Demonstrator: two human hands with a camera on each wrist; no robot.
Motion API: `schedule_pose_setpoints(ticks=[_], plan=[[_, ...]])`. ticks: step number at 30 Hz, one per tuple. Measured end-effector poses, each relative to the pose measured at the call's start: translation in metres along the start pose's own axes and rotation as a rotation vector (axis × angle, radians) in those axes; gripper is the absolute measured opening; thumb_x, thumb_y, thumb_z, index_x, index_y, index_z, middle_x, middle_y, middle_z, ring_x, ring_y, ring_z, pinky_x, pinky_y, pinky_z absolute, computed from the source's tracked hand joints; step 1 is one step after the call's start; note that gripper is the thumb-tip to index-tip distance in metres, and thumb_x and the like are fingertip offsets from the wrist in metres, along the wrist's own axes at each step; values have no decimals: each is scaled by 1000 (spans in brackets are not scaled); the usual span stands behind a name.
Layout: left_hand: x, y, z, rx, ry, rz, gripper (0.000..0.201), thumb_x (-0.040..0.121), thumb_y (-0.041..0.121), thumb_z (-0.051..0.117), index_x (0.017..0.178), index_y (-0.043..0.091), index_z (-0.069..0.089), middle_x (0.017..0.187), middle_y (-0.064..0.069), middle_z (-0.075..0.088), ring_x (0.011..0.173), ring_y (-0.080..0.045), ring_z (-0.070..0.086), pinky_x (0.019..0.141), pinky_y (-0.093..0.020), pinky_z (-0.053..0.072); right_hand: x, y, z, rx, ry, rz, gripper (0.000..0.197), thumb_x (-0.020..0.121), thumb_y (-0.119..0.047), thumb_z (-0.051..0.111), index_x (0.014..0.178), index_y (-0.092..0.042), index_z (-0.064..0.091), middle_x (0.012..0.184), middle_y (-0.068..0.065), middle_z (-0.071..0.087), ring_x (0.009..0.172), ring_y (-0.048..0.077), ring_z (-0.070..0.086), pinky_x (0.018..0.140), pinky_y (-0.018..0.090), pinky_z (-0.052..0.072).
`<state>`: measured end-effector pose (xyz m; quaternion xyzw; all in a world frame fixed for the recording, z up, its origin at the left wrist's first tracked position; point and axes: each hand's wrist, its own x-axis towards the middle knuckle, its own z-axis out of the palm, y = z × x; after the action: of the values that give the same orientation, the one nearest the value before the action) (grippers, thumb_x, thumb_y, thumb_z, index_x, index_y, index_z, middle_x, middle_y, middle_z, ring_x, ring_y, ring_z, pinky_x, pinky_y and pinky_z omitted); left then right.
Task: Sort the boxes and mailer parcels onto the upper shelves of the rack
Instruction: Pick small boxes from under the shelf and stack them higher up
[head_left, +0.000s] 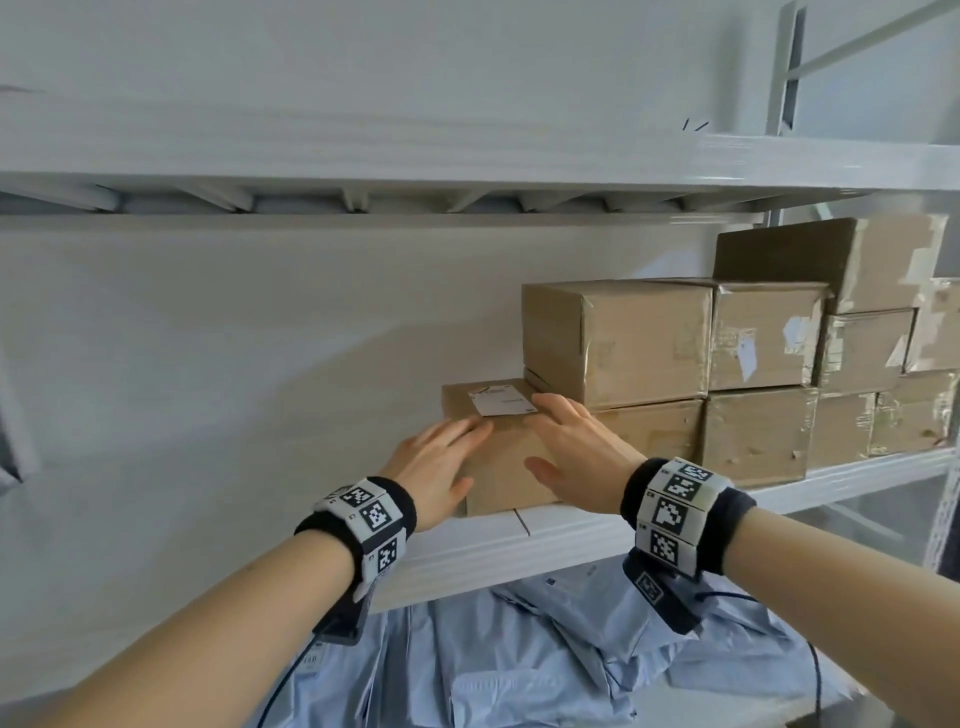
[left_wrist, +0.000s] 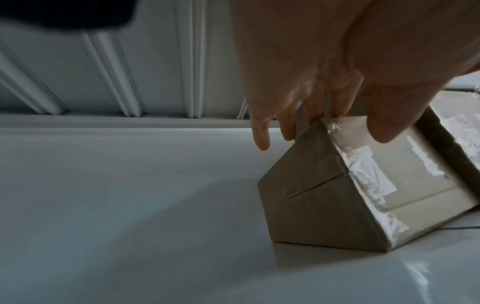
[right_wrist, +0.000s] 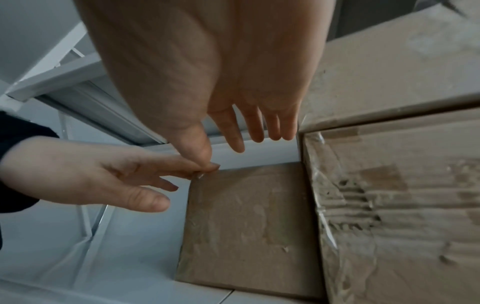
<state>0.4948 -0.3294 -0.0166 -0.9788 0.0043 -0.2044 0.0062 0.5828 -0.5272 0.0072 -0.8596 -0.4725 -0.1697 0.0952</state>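
Both hands, the left hand (head_left: 434, 457) and right hand (head_left: 569, 447), lie with fingers straight and spread on a small labelled cardboard box (head_left: 498, 457) at centre frame, seemingly settling it on the shelf (head_left: 519, 535) beside the stacked boxes (head_left: 727, 364); next, I'd judge, fetch a blue mailer parcel (head_left: 519, 649) from below.

- White label (head_left: 500, 403) on top of small box (head_left: 498, 467): print too small/blurred to read.
- Wristbands (head_left: 670, 512): b/w square code markers, tiny chars beside them, illegible.
- Mailer tag (head_left: 310, 661): unreadable.
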Motion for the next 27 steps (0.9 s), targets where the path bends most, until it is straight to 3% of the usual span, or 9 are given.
schedule_pose_setpoints(ticks=[7,11,14,17,20,23,27], plan=[[-9,-32,-7,-83,21,-6,50,100,26,44,147,32,30,155,7,29,140,-14,29,116,-37,26,22,-1,13,72,14,48,49,97,-35,48,137,-7,45,156,13,21,144,33,20,113,41,29],[-15,-36,-19,-208,20,-37,41,100,27,43,141,29,42,147,10,39,133,-7,37,110,-26,28,35,-5,15,217,-37,131,47,97,-42,46,130,-10,52,144,11,38,131,31,41,105,37,37],[-19,-38,-24,-369,45,-122,30,99,26,47,128,24,57,132,12,51,121,-3,48,103,-23,36,40,-10,18,286,-29,128,40,96,-41,47,115,-9,61,121,6,53,114,24,51,94,30,42],[-21,-41,-30,-579,165,-280,18,97,25,53,107,24,68,111,12,63,105,-6,60,94,-27,49,38,-17,18,337,-20,83,38,96,-41,48,114,-11,63,121,4,55,110,22,53,89,25,40],[-25,-46,-34,-725,255,-441,17,96,29,54,108,26,66,108,8,63,93,-10,65,75,-26,57,33,-25,16,370,-25,17,39,95,-41,49,120,-13,62,126,4,56,115,22,52,93,26,39],[-26,-50,-38,-770,280,-585,24,94,35,57,116,25,58,111,3,57,88,-11,63,63,-24,54,30,-33,12,381,-43,-45,42,95,-41,50,127,-16,59,131,2,54,116,19,51,96,25,38],[-25,-54,-39,-767,129,-758,55,88,52,58,133,24,46,107,11,51,93,-5,55,66,-25,51,29,-37,9,395,-83,-80,42,94,-43,51,129,-20,58,133,-2,50,116,15,49,94,21,35]])
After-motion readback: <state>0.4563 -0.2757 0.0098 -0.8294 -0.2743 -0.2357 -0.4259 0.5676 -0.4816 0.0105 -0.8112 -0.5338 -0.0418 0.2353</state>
